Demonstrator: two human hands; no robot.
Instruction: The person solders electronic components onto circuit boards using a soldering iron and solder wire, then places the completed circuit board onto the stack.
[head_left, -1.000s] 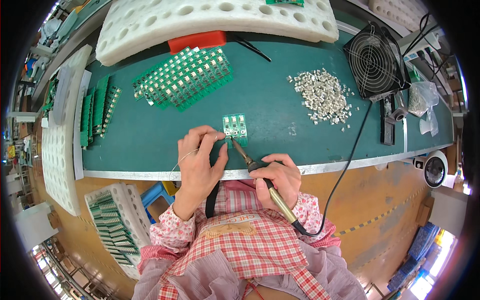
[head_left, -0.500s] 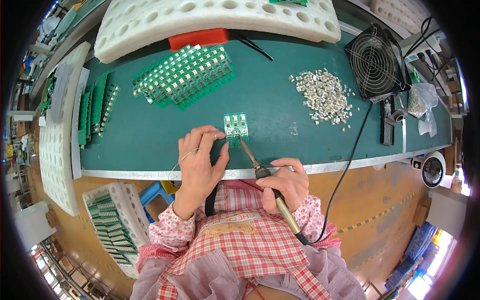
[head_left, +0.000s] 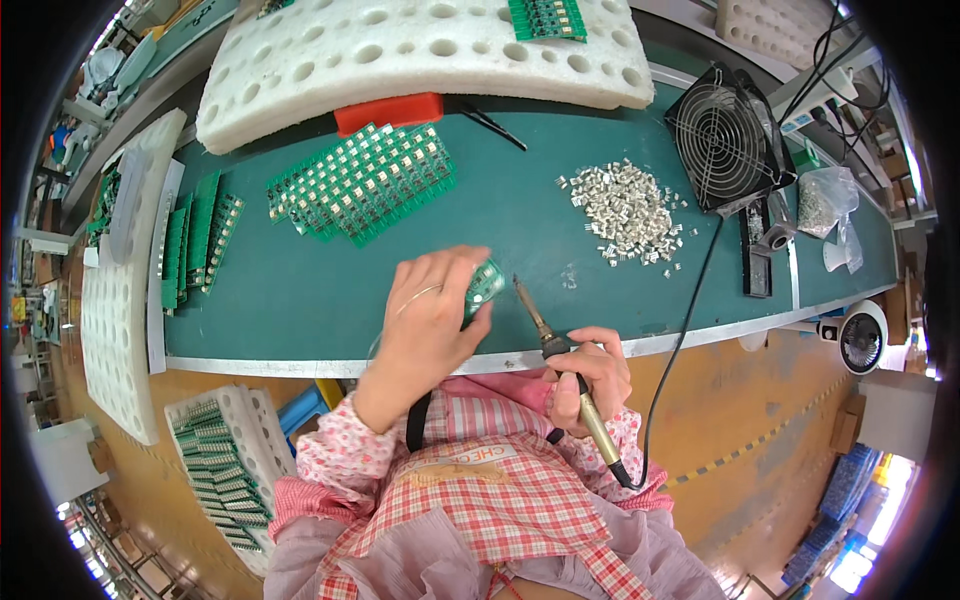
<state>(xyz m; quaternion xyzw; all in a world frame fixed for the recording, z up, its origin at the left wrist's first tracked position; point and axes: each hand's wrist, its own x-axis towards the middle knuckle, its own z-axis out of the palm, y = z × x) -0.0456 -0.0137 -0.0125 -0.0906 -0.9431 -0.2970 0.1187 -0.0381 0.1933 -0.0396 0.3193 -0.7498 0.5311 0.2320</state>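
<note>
My left hand (head_left: 425, 315) holds a small green circuit board (head_left: 486, 284) by its edge, lifted and tilted, its details smeared by motion. A thin wire loops by the fingers of that hand. In my right hand (head_left: 594, 376) is a soldering iron (head_left: 553, 346) with a brass-coloured handle, held like a pen. Its tip points up and away, a short gap to the right of the board. Beyond my hands lies a bank of green circuit boards (head_left: 365, 185) with rows of white parts. To the right, small white-and-metal components (head_left: 628, 213) lie in a loose pile.
White foam blocks with holes (head_left: 420, 50) stand at the back; another board (head_left: 548, 18) rests there. Nearby are a red box (head_left: 388, 113) and tweezers (head_left: 494, 130). At right are a black fan (head_left: 725, 135) and the iron's cable (head_left: 694, 300). More boards (head_left: 203, 235) stand at left.
The circuit board has come up off the bench in my left hand and is tilted. The iron's tip, earlier on the board, is now apart from it, to the right.
</note>
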